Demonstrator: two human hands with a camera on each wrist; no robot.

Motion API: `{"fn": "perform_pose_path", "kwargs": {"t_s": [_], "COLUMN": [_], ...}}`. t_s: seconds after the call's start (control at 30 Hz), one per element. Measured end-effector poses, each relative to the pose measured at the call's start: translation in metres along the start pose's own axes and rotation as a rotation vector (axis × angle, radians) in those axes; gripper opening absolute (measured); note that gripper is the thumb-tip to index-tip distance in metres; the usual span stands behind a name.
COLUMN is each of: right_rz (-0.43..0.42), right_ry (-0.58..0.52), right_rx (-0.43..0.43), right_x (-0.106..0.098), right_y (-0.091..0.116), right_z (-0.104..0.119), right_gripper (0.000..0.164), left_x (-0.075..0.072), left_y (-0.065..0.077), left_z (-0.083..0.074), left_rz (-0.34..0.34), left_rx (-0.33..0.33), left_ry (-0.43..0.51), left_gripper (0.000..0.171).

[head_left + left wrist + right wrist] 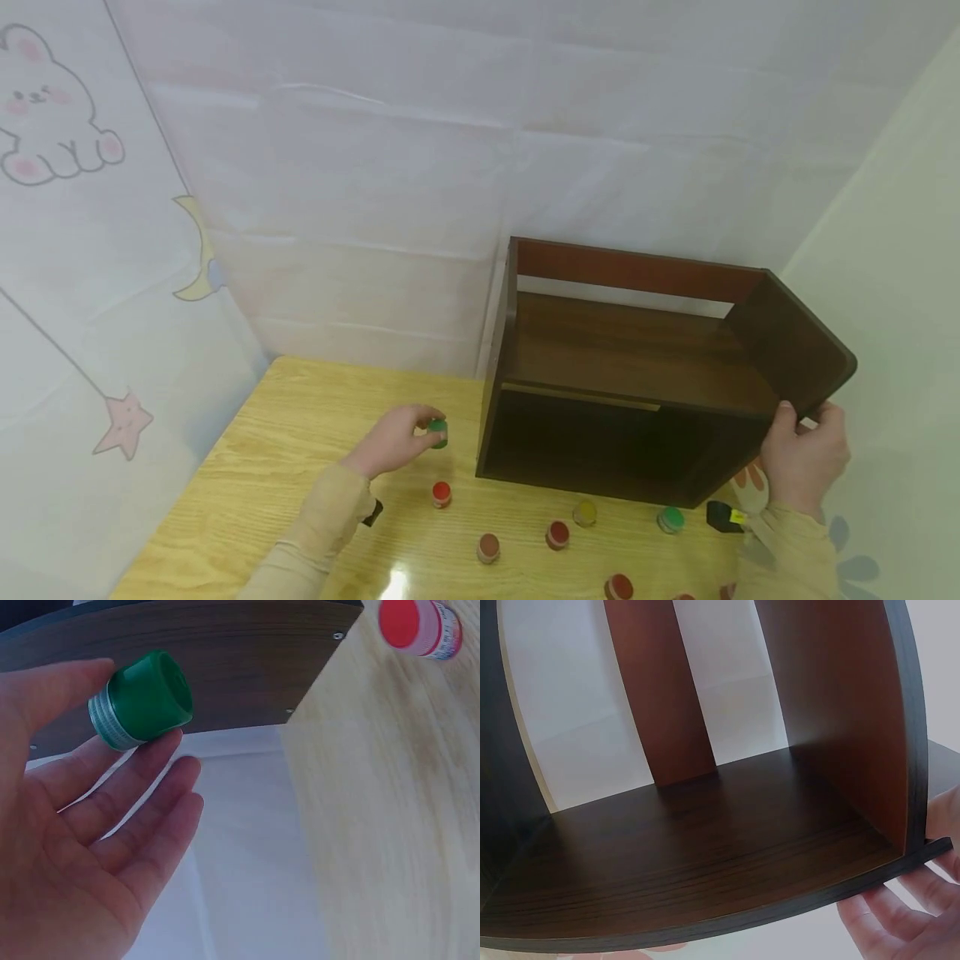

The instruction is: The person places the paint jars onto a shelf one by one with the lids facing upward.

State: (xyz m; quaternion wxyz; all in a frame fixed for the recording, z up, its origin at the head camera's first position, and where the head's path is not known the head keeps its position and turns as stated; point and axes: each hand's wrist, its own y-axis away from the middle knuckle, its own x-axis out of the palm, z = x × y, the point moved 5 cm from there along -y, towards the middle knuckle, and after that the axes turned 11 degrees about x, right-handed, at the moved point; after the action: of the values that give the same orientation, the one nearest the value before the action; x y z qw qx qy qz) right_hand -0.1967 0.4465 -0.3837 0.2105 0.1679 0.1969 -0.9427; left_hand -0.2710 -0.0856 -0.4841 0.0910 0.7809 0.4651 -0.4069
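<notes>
My left hand (396,438) pinches a small jar with a green lid (146,701) between thumb and fingertips, off the left side of a dark brown wooden shelf unit (637,346). In the left wrist view the jar is tilted and the other fingers are spread below it. With my right hand (806,457) I grip the front edge of the unit's right side panel (798,342). The right wrist view shows those fingers (889,915) bent around the board edge, partly hidden by it. Below the left hand stands a red-lidded jar (441,494).
Several more small jars stand in front of the unit, among them a yellow-lidded one (585,512), a brown-lidded one (488,547) and a green-lidded one (671,520). The wooden table (247,467) meets a white printed backdrop (375,208) behind.
</notes>
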Motion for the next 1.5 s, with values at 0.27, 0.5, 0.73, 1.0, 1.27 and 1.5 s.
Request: {"fn": "perform_pose_path", "kwargs": {"t_s": [0.27,0.5,0.73,1.0,1.27,1.5], "right_rz": [0.001,0.001,0.017,0.036,0.045,0.049], "right_ry": [-0.012,-0.004,0.022,0.04,0.042,0.043], "right_rx": [-0.004,0.002,-0.028,-0.03,-0.043,-0.045], "right_x": [-0.002,-0.004,-0.001,-0.001,-0.002,-0.003], "right_y": [0.0,0.001,-0.003,-0.002,-0.001,-0.002], "right_z": [0.003,0.005,0.005,0.003,0.006,0.006], "right_gripper": [0.039,0.038,0.038,0.038,0.039,0.04], "left_x": [-0.011,-0.027,-0.05,-0.074,-0.109,-0.137], "left_y": [-0.005,-0.011,-0.015,-0.02,-0.03,-0.043], "left_z": [-0.017,-0.041,-0.071,-0.093,-0.12,-0.152], "left_rz": [-0.011,-0.023,-0.096,-0.178,-0.268,-0.331], "left_rx": [0.064,0.125,0.303,0.475,0.586,0.665], "left_ry": [0.038,0.104,0.094,0.041,-0.103,-0.182], "left_gripper": [0.028,0.031,0.03,0.028,0.012,0.024]}}
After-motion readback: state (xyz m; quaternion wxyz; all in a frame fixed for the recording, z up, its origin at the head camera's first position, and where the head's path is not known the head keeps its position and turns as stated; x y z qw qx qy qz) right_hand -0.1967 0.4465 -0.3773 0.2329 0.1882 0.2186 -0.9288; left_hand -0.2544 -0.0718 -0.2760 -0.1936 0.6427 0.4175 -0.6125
